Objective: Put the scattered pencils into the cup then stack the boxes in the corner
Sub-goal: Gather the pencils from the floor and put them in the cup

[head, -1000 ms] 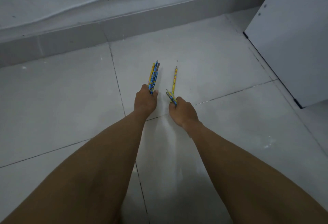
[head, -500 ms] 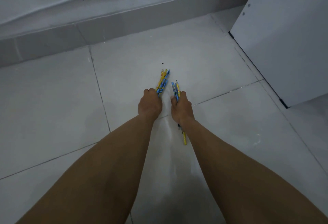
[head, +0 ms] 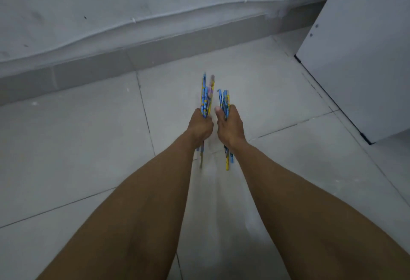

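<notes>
Floor tiles (head: pixel 77 146) below; left grip (head: pixel 199 125) clenches the left pencil bunch (head: pixel 206 95), right grip (head: pixel 229 126) clenches the right pencil bunch (head: pixel 224 99)

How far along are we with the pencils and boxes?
Gathering looks done: no loose pencil shows on the visible floor. In hand: the left hand grips one pencil bundle, the right hand grips a second bundle. Left: nothing is in the cup yet, and neither cup nor boxes are in view, so filling the cup and stacking both remain.
</notes>
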A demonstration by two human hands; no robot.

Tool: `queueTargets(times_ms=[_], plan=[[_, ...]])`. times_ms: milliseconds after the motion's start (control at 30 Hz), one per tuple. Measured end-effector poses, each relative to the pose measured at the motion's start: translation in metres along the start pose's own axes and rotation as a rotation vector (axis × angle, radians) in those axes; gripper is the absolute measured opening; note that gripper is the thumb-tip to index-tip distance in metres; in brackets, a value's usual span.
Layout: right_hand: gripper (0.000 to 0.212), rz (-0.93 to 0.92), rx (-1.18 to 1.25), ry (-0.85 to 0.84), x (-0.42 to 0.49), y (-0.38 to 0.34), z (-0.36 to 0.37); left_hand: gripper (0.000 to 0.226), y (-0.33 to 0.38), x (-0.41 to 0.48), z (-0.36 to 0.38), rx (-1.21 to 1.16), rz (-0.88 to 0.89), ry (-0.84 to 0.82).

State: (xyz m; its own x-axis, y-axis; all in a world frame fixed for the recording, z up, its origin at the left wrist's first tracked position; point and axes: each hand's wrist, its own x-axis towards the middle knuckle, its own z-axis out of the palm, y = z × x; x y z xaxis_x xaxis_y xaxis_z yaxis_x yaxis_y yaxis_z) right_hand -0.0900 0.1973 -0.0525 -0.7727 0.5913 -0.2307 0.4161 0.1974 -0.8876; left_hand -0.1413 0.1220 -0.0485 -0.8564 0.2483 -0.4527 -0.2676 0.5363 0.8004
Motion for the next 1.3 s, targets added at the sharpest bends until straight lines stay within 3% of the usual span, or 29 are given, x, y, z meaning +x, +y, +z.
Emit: queueTargets(times_ms=[133, 300, 500, 667, 833, 967, 1100, 1300], plan=[[0.033, -0.102, 0.151, -0.005, 0.007, -0.047, -0.004, 0.019, 0.039, -0.016, -0.023, -0.292, 0.046, 0.088], [0.033, -0.298, 0.066, -0.141, 0.012, -0.122, -0.039, 0.036, 0.095, -0.037, -0.06, -0.579, 0.139, 0.133], [0.034, -0.477, -0.094, -0.128, 0.025, -0.22, -0.114, 0.045, 0.186, -0.064, -0.092, -0.476, 0.363, 0.088], [0.036, -0.477, 0.177, -0.118, 0.021, -0.268, -0.143, 0.045, 0.243, -0.085, -0.115, -0.428, 0.492, 0.116], [0.037, -0.519, 0.355, -0.109, 0.005, -0.306, -0.155, 0.045, 0.278, -0.101, -0.127, -0.549, 0.574, 0.087], [0.039, -0.574, 0.455, -0.132, 0.001, -0.341, -0.173, 0.045, 0.318, -0.11, -0.133, -0.617, 0.645, 0.02], [0.042, -0.605, 0.509, -0.187, 0.014, -0.367, -0.177, 0.046, 0.359, -0.109, -0.141, -0.523, 0.742, -0.016], [0.047, -0.581, 0.558, -0.171, 0.03, -0.421, -0.195, 0.047, 0.42, -0.108, -0.155, -0.504, 0.75, -0.012]])
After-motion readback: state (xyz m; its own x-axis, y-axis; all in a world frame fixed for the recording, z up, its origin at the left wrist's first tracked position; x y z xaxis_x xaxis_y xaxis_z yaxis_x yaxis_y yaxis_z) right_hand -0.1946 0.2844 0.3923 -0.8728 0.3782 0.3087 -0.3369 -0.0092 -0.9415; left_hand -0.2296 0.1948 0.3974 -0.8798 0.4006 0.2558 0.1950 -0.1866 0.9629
